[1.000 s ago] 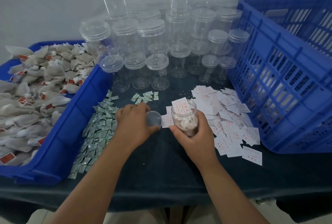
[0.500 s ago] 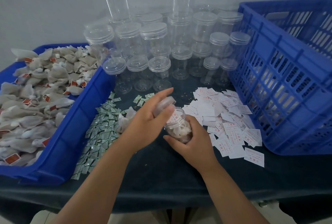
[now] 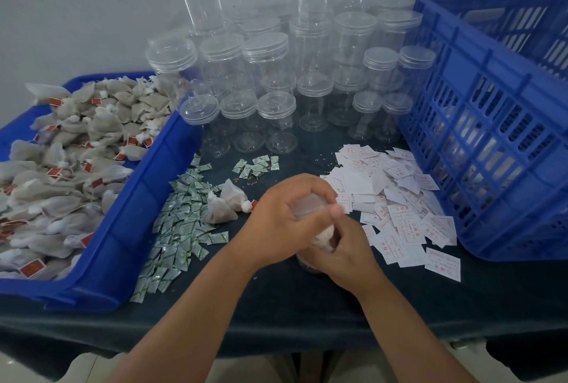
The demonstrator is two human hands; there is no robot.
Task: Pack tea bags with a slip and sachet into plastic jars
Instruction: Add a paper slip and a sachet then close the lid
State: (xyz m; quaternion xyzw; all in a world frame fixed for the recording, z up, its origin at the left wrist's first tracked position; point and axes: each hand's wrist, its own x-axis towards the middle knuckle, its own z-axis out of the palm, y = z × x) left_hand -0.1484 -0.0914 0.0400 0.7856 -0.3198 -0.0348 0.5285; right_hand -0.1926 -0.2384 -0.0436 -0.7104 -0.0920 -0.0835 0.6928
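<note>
A small clear plastic jar [image 3: 322, 238] packed with tea bags is tilted toward me at the table's middle front. My right hand [image 3: 344, 247] grips its body from the right and below. My left hand [image 3: 285, 223] curls over its clear lid [image 3: 307, 203] on the jar's mouth. Two loose tea bags [image 3: 224, 204] lie just left of my hands. Green-and-white sachets [image 3: 181, 223] are strewn to the left, white paper slips [image 3: 396, 195] to the right.
A blue tray [image 3: 129, 229] heaped with tea bags fills the left side. A tall blue crate [image 3: 491, 143] stands at the right. Several empty lidded clear jars [image 3: 276, 112] crowd the back of the dark table [image 3: 276, 315].
My left hand brought the lid from the table onto the jar's mouth and now covers it. My right hand tilted the jar toward me. Both loose tea bags came into view.
</note>
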